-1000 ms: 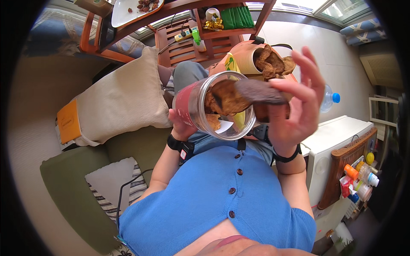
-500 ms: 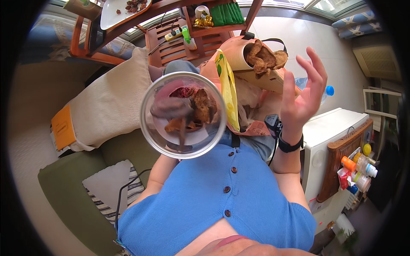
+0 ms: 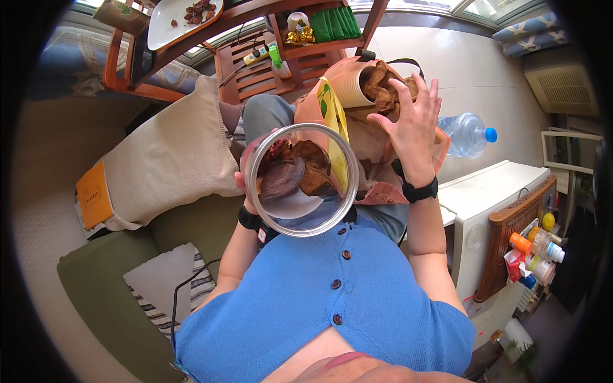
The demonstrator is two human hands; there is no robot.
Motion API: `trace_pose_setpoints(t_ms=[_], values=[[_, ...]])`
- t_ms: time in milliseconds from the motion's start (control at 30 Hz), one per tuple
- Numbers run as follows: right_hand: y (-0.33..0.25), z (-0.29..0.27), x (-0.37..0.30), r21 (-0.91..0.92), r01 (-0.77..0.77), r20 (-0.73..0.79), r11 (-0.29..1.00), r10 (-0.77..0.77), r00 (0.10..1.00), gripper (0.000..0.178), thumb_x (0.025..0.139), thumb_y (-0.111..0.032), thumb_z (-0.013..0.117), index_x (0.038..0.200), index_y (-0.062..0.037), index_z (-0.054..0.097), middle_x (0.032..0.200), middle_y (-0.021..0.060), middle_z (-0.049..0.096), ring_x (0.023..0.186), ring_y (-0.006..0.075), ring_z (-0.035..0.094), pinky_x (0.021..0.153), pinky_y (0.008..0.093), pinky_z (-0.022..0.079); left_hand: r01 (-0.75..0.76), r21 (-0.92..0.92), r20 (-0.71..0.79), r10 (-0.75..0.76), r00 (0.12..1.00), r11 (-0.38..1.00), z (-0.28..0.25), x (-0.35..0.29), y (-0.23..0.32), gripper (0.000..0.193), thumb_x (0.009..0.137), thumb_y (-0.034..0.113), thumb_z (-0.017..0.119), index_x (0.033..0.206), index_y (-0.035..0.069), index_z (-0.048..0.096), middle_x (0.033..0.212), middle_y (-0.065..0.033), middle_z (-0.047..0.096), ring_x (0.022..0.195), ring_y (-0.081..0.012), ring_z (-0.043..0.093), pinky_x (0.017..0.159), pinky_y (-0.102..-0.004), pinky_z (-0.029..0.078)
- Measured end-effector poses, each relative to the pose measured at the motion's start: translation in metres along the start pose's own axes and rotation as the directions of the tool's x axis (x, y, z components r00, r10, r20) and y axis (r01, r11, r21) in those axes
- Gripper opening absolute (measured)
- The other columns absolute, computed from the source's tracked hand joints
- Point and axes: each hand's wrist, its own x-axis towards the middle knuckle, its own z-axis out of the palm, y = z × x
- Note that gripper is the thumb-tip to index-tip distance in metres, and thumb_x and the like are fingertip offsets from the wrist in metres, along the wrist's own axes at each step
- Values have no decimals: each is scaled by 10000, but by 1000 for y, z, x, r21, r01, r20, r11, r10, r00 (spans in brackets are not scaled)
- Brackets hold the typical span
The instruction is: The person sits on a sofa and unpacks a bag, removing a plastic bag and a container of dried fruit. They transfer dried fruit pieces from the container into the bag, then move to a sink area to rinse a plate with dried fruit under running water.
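My left hand (image 3: 246,190) holds a clear round jar (image 3: 300,233) with a pale rim, its open mouth facing up. Inside lie a dark brown dried slice (image 3: 281,179), lighter brown curled pieces, some reddish bits and a white curved piece (image 3: 295,205). Most of that hand is hidden behind the jar. My right hand (image 3: 414,133) is empty, fingers spread, next to brown dried pieces (image 3: 382,96) that stick out of a tipped cream paper tub (image 3: 348,86). Whether its fingertips touch them I cannot tell.
A peach bag (image 3: 386,193) with a yellow plastic bag (image 3: 333,118) stands below the tub. A large water bottle (image 3: 467,135) is at the right. Ahead, a wooden table carries a white tray (image 3: 167,29) and green packets (image 3: 335,24). A white cabinet (image 3: 485,191) stands at the right.
The jar has moved right and slightly toward me. A blurred dark slice inside it now lies still. My right hand has moved left, over beside the tub's brown pieces.
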Motion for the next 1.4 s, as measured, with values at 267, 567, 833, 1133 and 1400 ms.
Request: trace_pose_setpoints(t_ms=[267,567,833,1133,1400], values=[[6,1,8,356,83,-173,931,-22,985,339,730,-102,820,1043,-63,696,1074,86,637,1005,294,605,874,398,516,-10,-51,-11,9,1000,999,-19,7,-12,1138,739,798,629,1548,76,283,1545,-163,376,1396,-340,414,1126,-532,394],[3,-68,12,565,34,-298,825,165,940,390,752,-27,841,1120,-21,712,1143,85,641,990,174,650,793,279,571,194,-294,243,-123,962,936,-6,12,1,1176,694,827,636,1556,114,273,1549,-156,361,1394,-364,405,1105,-561,413],[-43,-135,-13,637,197,-239,745,-52,970,489,662,-156,909,1097,-29,723,1107,93,645,984,198,643,777,280,560,113,9,49,-114,992,994,16,17,5,1188,680,807,684,1557,137,244,1542,-167,349,1397,-383,392,1068,-587,457],[-69,-135,4,636,135,45,760,-212,976,405,632,-173,907,971,-36,735,914,78,659,791,222,648,644,320,533,85,-33,81,-82,993,996,28,20,-1,1264,649,788,731,1573,106,203,1574,-161,313,1429,-349,358,1156,-533,361],[-58,-151,12,799,227,-113,558,-231,966,274,693,-100,864,921,-9,742,903,96,671,779,168,630,639,262,492,75,-66,168,-63,984,995,36,21,0,1166,733,751,675,1573,89,209,1572,-153,328,1420,-318,382,1175,-485,343]])
